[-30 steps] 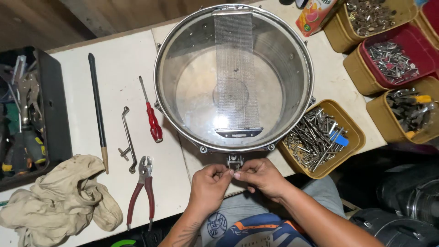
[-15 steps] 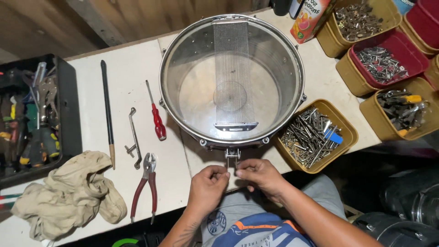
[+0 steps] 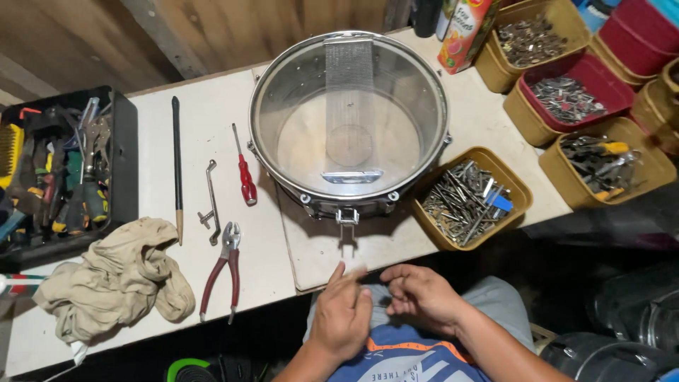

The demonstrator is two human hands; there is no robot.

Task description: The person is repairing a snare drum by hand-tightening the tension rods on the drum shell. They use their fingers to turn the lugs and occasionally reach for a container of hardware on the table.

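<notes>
A metal snare drum [image 3: 283, 113] with a clear head lies on a pale board [image 3: 318, 262], its strip of snare wires [image 3: 348, 71] running across the middle. A small metal bracket [image 3: 346, 216] sticks out of the shell on the near side. My left hand [image 3: 343, 311] and my right hand [image 3: 421, 297] are close together over my lap, just below the board's front edge and apart from the drum. The left fingers point up toward the bracket; the right fingers are loosely curled. A thin blurred streak lies between the fingertips; I cannot make out what it is.
Left of the drum lie a red screwdriver [image 3: 246, 180], a bent metal key [image 3: 211, 201], red-handled pliers [image 3: 225, 272], a long dark rod [image 3: 177, 163] and a beige cloth [image 3: 117, 279]. A black toolbox [image 3: 120, 163] stands far left. Yellow tubs of metal parts [image 3: 470, 198] stand right.
Both hands have come off the bracket on the drum's near side and drawn back toward my body. The view has shifted, so the drum sits higher in the frame.
</notes>
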